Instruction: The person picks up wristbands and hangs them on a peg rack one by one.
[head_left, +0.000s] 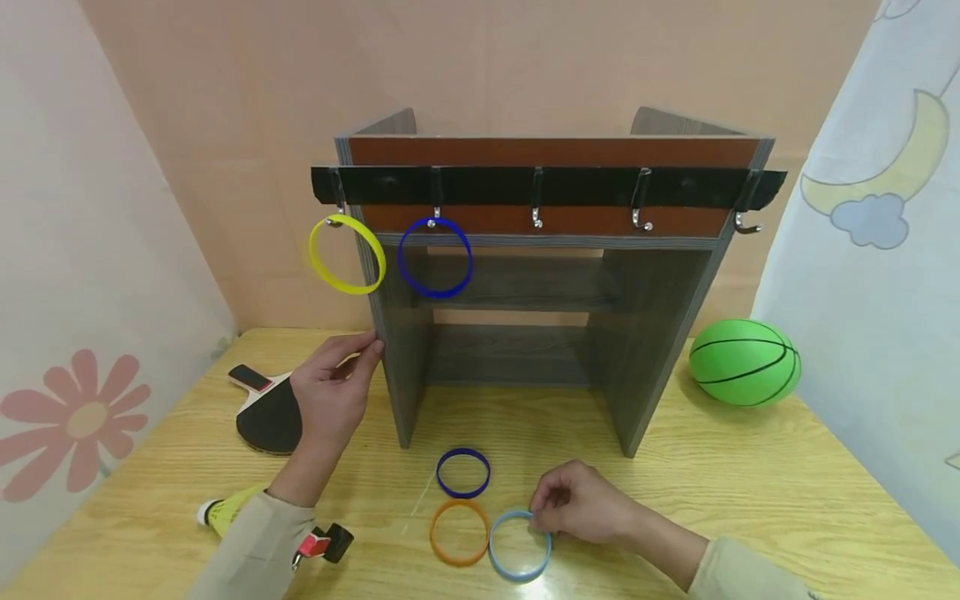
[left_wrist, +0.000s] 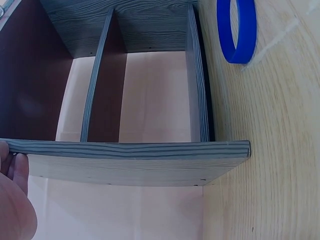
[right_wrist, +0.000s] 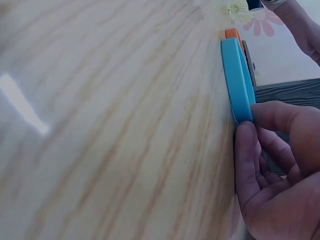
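My right hand (head_left: 588, 504) pinches the rim of a light blue wristband (right_wrist: 237, 75) between thumb and fingertip; the band lies on the table. Beside it are an orange wristband (head_left: 432, 537) and a dark blue wristband (head_left: 462, 497). With thumb and fingers, my left hand (head_left: 333, 396) grips the front edge of the left side panel (left_wrist: 130, 149) of a grey wooden shelf. A black strip (head_left: 487, 185) with several hooks runs across the shelf's top. On the leftmost hook hangs a yellow wristband (head_left: 380, 254), and a blue wristband (head_left: 438, 294) hangs on the one beside it.
A green ball (head_left: 745, 362) sits right of the shelf. On the left lie a table tennis bat (head_left: 270, 421) and a yellow shuttlecock (head_left: 232, 510), partly behind my left arm. Patterned cloth walls stand on both sides.
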